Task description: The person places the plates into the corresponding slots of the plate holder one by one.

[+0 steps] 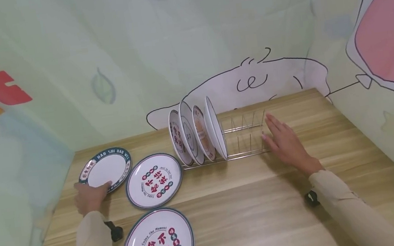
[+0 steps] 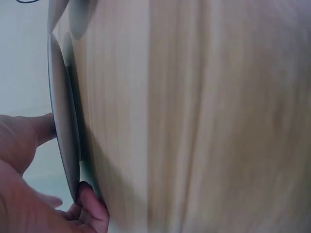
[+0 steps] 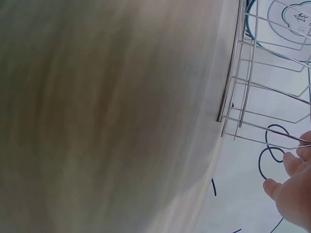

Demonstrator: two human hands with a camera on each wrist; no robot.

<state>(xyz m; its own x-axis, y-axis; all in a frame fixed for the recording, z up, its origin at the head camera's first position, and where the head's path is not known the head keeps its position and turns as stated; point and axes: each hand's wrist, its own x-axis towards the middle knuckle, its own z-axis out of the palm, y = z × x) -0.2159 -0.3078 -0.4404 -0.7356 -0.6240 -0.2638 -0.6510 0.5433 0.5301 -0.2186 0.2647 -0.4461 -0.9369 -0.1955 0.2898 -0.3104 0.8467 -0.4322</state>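
White plate (image 1: 107,169), teal-rimmed, lettered

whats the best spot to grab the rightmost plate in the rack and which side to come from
Probably pinch the rightmost plate by its top rim, from above and right. It stands on edge in the rack, its upper rim rising above the wires; the slots to its right hold no plates, while another plate stands close on its left.
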